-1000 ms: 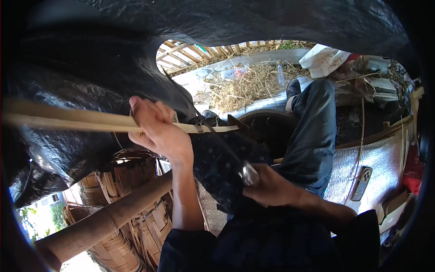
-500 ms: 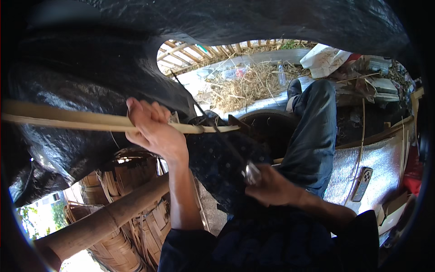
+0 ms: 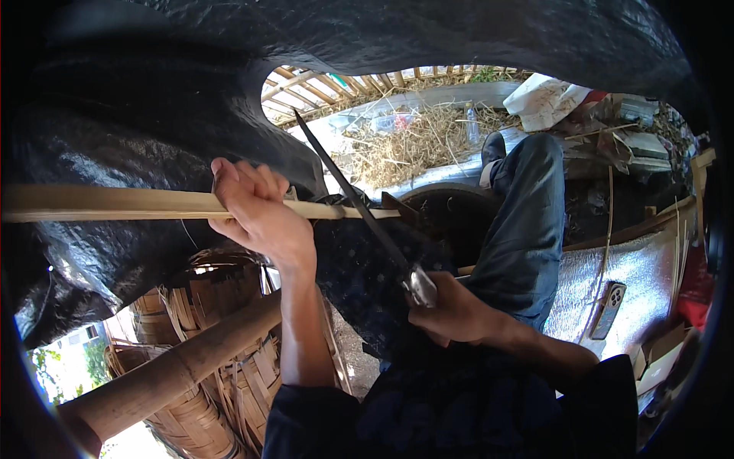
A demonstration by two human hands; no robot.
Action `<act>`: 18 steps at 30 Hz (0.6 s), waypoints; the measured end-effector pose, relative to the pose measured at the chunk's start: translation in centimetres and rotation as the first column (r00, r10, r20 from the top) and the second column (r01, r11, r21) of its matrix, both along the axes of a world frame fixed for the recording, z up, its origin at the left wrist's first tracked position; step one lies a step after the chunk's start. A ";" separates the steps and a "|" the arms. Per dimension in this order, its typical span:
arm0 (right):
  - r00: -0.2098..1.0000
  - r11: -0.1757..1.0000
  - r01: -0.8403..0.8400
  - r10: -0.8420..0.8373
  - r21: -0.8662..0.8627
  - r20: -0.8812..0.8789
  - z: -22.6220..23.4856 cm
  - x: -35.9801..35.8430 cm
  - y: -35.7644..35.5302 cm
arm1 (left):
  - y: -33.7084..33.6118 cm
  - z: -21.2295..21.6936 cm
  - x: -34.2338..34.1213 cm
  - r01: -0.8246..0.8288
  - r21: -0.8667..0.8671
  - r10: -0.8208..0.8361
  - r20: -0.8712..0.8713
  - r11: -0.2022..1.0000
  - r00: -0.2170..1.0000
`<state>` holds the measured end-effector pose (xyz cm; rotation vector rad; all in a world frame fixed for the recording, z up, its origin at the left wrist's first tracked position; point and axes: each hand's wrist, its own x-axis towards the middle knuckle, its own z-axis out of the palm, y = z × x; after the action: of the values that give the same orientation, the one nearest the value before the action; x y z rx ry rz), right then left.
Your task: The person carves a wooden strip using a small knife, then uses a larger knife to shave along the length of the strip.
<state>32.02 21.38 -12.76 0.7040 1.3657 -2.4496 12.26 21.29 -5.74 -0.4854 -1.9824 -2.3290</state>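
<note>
My left hand [image 3: 256, 210] grips a long pale bamboo strip [image 3: 115, 204] that runs in from the left edge to the middle. My right hand [image 3: 451, 310] holds the handle of a long dark knife [image 3: 348, 191]. Its blade slants up and to the left and crosses the strip's right end, near a dark patterned cloth [image 3: 367, 275] on my lap. My leg in blue jeans [image 3: 527, 222] stretches out to the right.
A thick bamboo pole [image 3: 176, 367] lies diagonally at the lower left over woven bamboo baskets [image 3: 206, 398]. Black plastic sheeting [image 3: 153, 115] hangs overhead. A phone [image 3: 608, 310] lies on a silvery mat [image 3: 650, 275] at the right. Dry straw [image 3: 413, 138] is piled beyond.
The knife blade has swung upward and now points up-left across the strip's end. My left hand has slid slightly left along the strip.
</note>
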 end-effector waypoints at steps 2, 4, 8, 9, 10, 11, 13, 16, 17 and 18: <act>0.997 0.999 0.037 -0.037 0.003 -0.069 2.2 -0.3 1.3 | -0.3 -0.3 -0.3 0.030 -0.004 -0.030 -0.024 1.000 0.999; 0.988 0.997 0.075 -0.074 0.001 -0.138 4.0 -0.5 1.9 | -0.5 -0.4 -0.6 0.061 -0.010 -0.061 -0.048 0.998 0.997; 0.986 0.978 0.101 -0.123 -0.182 -0.115 2.6 -0.3 0.2 | 0.0 -0.2 0.1 0.079 -0.011 -0.080 -0.043 0.997 0.996; 0.995 0.969 0.061 -0.078 -0.239 -0.060 1.2 -0.2 -0.8 | 0.3 -0.1 0.6 0.107 0.013 -0.106 -0.034 0.994 0.994; 1.000 0.940 0.001 -0.010 -0.342 -0.026 0.7 -0.7 -0.8 | 0.4 -0.6 0.6 -0.008 -0.047 0.003 -0.117 0.999 0.993; 1.000 0.940 0.001 -0.012 -0.340 -0.029 0.8 -0.7 -0.6 | 0.4 -0.5 0.5 -0.007 -0.045 0.001 -0.120 0.999 0.993; 0.989 0.980 0.065 -0.089 -0.187 -0.121 1.9 -0.6 0.5 | 0.1 -0.6 0.4 0.127 0.034 -0.125 -0.070 0.991 0.990; 0.983 0.989 0.056 -0.078 -0.135 -0.164 3.9 -0.5 1.6 | 0.0 -0.4 0.2 0.152 0.065 -0.149 -0.054 0.986 0.987; 0.983 0.990 0.043 -0.066 -0.134 -0.170 4.2 -0.5 1.8 | 0.0 -0.4 0.1 0.117 0.049 -0.115 -0.047 0.992 0.992; 0.983 0.991 0.041 -0.064 -0.131 -0.171 4.1 -0.3 1.7 | -0.1 -0.5 -0.3 0.108 -0.022 -0.109 -0.074 0.994 0.991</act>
<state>31.67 23.07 -8.63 0.5122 1.2496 -2.6670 12.00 21.17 -6.21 -0.6881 -1.9928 -2.3177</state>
